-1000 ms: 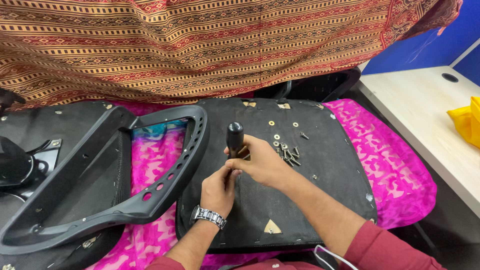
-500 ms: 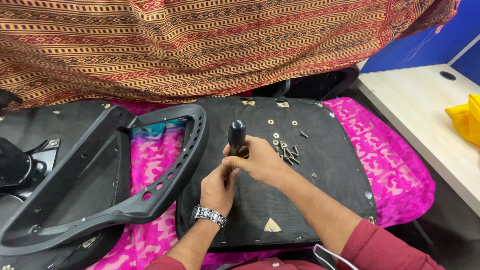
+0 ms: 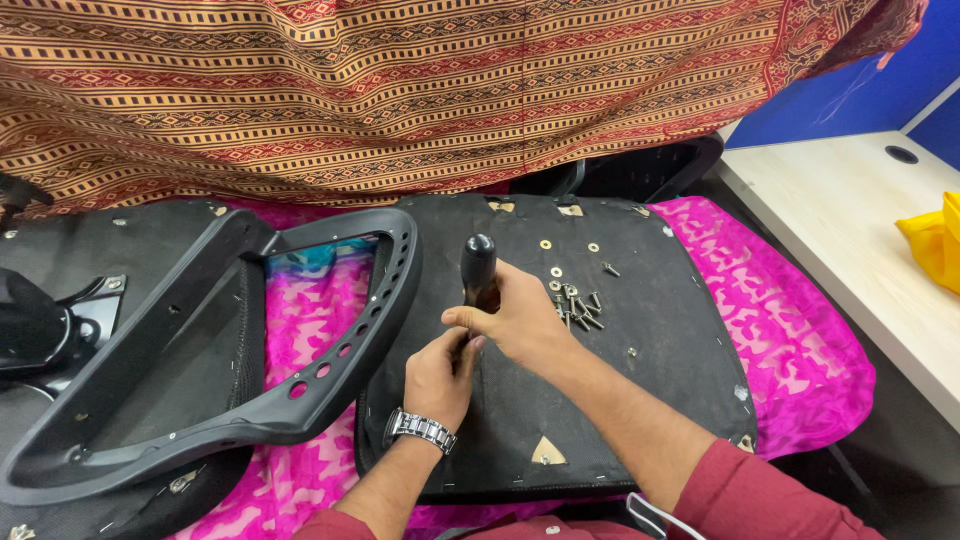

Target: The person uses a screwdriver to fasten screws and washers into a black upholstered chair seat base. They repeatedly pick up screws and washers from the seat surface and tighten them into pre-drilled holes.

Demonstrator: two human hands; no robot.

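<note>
A screwdriver with a black and brown handle point(image 3: 478, 270) stands upright on a black fabric-covered seat panel point(image 3: 650, 390). My right hand point(image 3: 520, 320) is wrapped around the handle. Just below it, my left hand point(image 3: 440, 375), with a metal watch on the wrist, pinches the shaft near the panel; the tip is hidden by my fingers. A small heap of screws and washers point(image 3: 578, 305) lies on the panel to the right of my hands.
A black plastic chair-back frame with mesh point(image 3: 200, 350) lies at the left on pink cloth point(image 3: 790, 330). Striped red and tan fabric point(image 3: 400, 90) hangs behind. A light wooden desk point(image 3: 850, 210) with a yellow object point(image 3: 935, 245) is at the right.
</note>
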